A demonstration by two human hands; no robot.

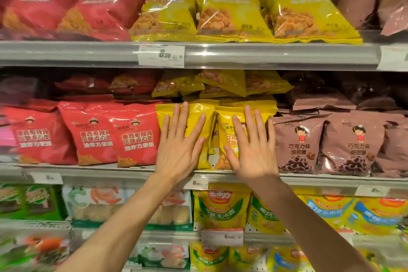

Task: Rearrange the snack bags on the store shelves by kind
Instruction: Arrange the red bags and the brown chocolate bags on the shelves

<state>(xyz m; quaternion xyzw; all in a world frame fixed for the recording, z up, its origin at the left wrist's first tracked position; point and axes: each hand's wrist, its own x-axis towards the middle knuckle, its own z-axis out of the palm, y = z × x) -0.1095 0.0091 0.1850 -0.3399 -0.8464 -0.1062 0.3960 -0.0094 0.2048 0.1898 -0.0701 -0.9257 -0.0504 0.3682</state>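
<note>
On the middle shelf (110, 169) two yellow snack bags stand side by side. My left hand (180, 149) lies flat with straight fingers on the left yellow bag (198, 115). Flat against the right yellow bag (227, 130) presses my right hand (254, 152), fingers spread. More yellow bags (220, 83) are piled behind and above them. Red bags (103, 134) stand to the left, brown bags (298, 143) to the right.
The upper shelf (265, 55) carries red bags (72, 11), yellow bags (231, 15) and brown bags (379, 0) in the same left-to-right order. Lower shelves hold green, white and yellow packs (220, 207). Price tags (161, 55) sit on the shelf rails.
</note>
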